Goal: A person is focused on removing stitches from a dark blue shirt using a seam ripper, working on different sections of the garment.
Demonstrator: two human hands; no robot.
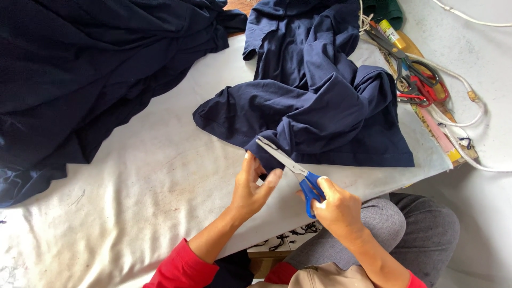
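Near the front edge of the white table (133,176), the left hand (250,189) pinches the navy cloth (320,112), soft and limp, by its hem while the right hand (336,208) grips blue-handled scissors (290,168), blades slightly spread.

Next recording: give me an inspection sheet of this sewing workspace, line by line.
Surface: white padded board, faintly stained, stray threads.
Job's things: navy garment, crumpled; blue-handled scissors open at its lower edge.
Clutter: large dark fabric pile at left; black and red-handled scissors, yellow ruler, yellow tube at right.
Hands: left hand pinches the garment edge; right hand grips the scissor handles.
Cables: white cord loops along the right edge.
Surroundings: the person's grey-trousered knee, red sleeves; pale floor.
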